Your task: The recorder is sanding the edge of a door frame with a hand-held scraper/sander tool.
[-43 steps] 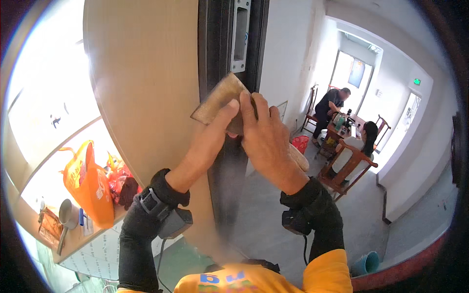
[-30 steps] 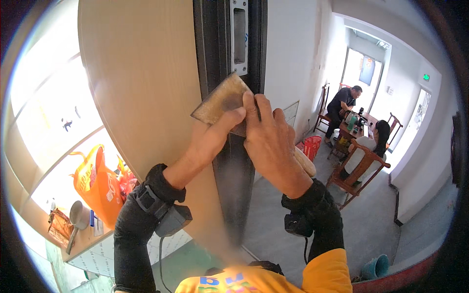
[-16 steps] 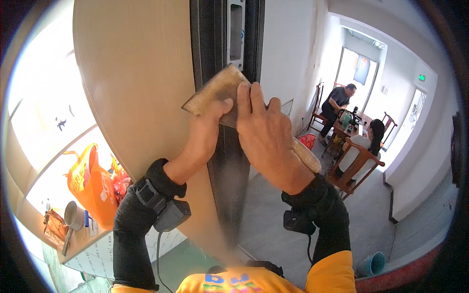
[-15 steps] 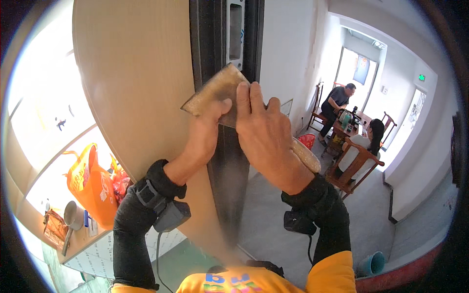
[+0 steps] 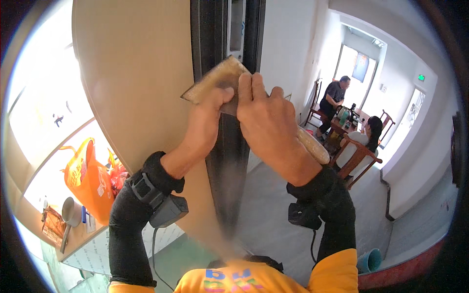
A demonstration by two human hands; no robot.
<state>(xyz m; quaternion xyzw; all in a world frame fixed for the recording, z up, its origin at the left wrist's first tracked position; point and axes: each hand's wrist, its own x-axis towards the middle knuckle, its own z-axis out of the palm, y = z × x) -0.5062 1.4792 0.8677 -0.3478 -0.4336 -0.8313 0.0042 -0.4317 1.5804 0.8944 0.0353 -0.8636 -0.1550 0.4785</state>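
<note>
OK so, both hands are closed at frame centre: L hand pinches the flat tool, thumb on its face, fingers out of sight; R hand wraps it w/ fingertips on the upper side, thumb hidden (pale handle pokes out by the wrist, prob. same piece). Tool's tilted, in front of the dark post; can't tell if it touches. Risk, imo: a slipping thumb could let the edge nick fingers; a slanted push could scuff the slotted plate above or the wood panel. Mid-left, orange bag and pan sit on a counter. Far upper right: one dark-clad person, one white-topped person.
</note>
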